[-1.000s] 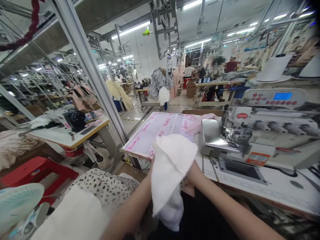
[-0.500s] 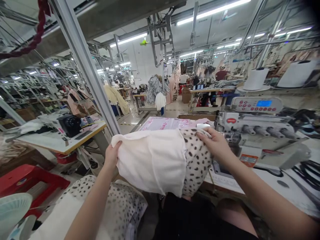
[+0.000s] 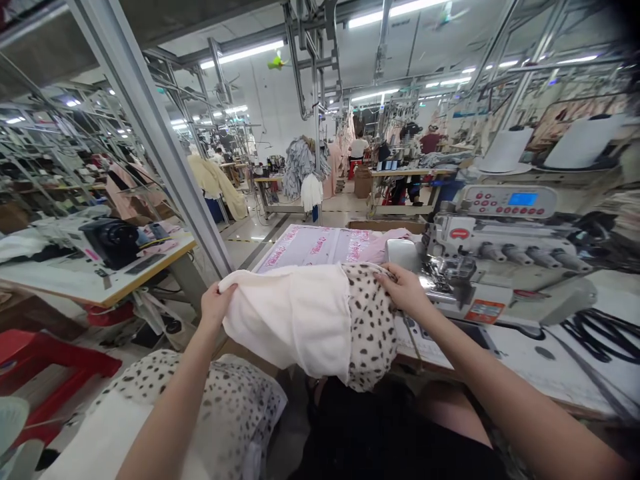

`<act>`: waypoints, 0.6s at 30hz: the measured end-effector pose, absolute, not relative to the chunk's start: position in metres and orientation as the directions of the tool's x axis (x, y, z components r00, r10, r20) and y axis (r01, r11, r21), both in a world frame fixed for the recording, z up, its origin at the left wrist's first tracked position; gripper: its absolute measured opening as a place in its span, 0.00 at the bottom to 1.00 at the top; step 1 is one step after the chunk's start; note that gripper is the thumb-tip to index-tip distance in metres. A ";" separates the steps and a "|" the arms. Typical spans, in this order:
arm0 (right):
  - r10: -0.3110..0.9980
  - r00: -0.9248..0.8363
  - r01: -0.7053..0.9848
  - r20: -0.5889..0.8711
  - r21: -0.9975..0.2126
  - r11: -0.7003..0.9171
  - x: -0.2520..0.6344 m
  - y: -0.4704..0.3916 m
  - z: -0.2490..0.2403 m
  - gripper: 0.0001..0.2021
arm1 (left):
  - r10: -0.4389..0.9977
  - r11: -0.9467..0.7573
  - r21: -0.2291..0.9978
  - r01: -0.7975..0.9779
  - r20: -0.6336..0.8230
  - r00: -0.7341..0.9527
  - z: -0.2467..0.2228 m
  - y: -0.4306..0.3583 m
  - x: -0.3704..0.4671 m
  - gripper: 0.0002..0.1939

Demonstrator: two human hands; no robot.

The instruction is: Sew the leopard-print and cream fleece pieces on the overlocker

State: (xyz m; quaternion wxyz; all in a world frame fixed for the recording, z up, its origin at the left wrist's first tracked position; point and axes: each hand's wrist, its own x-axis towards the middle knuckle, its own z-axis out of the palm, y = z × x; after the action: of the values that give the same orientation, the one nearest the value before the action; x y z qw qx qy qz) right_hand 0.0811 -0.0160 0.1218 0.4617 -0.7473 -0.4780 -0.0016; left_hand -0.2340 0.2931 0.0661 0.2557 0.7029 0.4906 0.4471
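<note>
Stretched between my two hands is a soft fabric piece (image 3: 300, 320), plain white on the left and white with dark spots on the right, a seam running where the two parts join. My left hand (image 3: 217, 303) grips its upper left corner, fingers closed over the edge. At the upper right, my right hand (image 3: 403, 287) pinches the spotted part. The cloth hangs over my lap, its lower edge loose. Just right of my right hand stands an overlock sewing machine (image 3: 495, 260) with a lit blue display.
A pile of spotted and white fabric (image 3: 235, 407) lies at lower left. Beyond the held cloth is a work surface with pink print (image 3: 320, 247). A metal post (image 3: 150, 133) rises left of centre. A red stool (image 3: 55, 367), another sewing machine (image 3: 107, 240) and thread cones (image 3: 507, 150) are around.
The view has turned slightly, so the surroundings sit a little differently. Both hands still hold the fabric piece, now a bit further left in view, with the overlock machine more exposed.
</note>
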 end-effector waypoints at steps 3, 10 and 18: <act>0.718 0.536 0.714 0.444 -0.693 -0.104 0.082 -0.016 0.120 0.15 | 0.889 -0.451 0.731 0.512 0.416 0.189 0.067 0.293 -0.231 0.18; 0.719 0.554 0.669 0.419 -0.738 -0.085 0.091 -0.013 0.106 0.14 | 0.712 -0.701 0.532 0.475 0.495 0.497 0.088 0.278 -0.221 0.20; 0.934 0.349 0.573 0.070 -0.805 -0.154 0.073 -0.031 0.145 0.18 | 0.731 -0.673 0.517 0.529 0.575 0.368 0.127 0.274 -0.260 0.15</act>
State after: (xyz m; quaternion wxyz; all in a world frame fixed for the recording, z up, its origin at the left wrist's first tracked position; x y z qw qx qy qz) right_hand 0.0735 -0.0312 0.1454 0.3891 -0.7233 -0.5211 0.2320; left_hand -0.2601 0.2737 0.1268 0.1234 0.8177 0.3851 0.4096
